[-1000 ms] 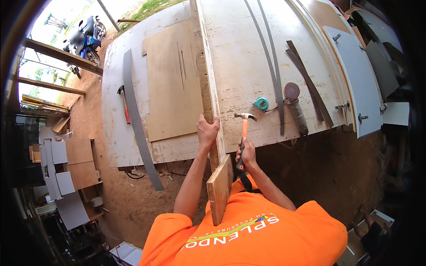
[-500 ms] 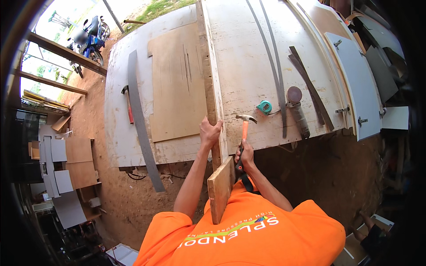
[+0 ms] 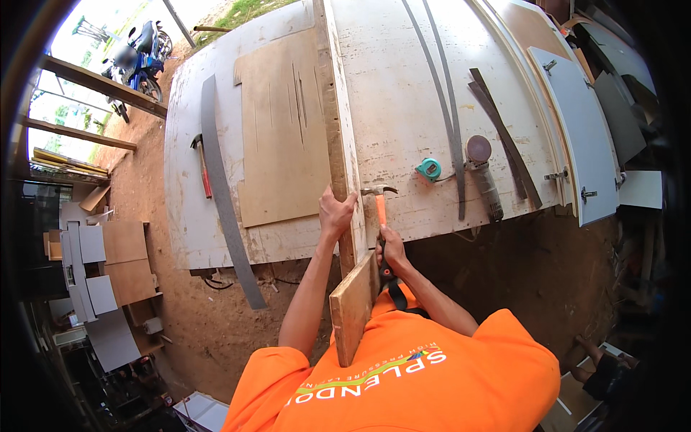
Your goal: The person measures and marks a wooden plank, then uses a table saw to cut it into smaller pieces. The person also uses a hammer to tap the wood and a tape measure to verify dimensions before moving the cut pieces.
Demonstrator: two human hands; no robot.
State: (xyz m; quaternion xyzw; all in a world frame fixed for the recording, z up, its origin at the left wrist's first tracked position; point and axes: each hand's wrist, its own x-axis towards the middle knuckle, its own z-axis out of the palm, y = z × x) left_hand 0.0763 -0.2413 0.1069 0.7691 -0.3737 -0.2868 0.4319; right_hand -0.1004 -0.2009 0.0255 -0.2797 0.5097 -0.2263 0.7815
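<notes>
My right hand (image 3: 391,250) is wrapped round the orange and black handle of a claw hammer (image 3: 381,209). Its metal head is beside the right face of a long wooden board (image 3: 348,129), close to my left hand (image 3: 338,214); I cannot tell whether it touches. That board stands on edge and runs away from me across the white worktable (image 3: 403,93). My left hand grips its upper edge, thumb to the right. A shorter wooden plank (image 3: 353,309) meets the board's near end, right by my body. Any nail between them is hidden from me.
Right of the board lie a teal tape measure (image 3: 430,169), a cylindrical power tool (image 3: 486,187) and dark strips (image 3: 504,137). On the left are a brown sheet (image 3: 281,137), a grey strip (image 3: 219,180) and another hammer (image 3: 204,169). A hinged white panel (image 3: 576,137) lies far right.
The hammer has swung left, bringing its head up to the board beside my left hand. My left hand keeps its grip. The whole view has shifted slightly.
</notes>
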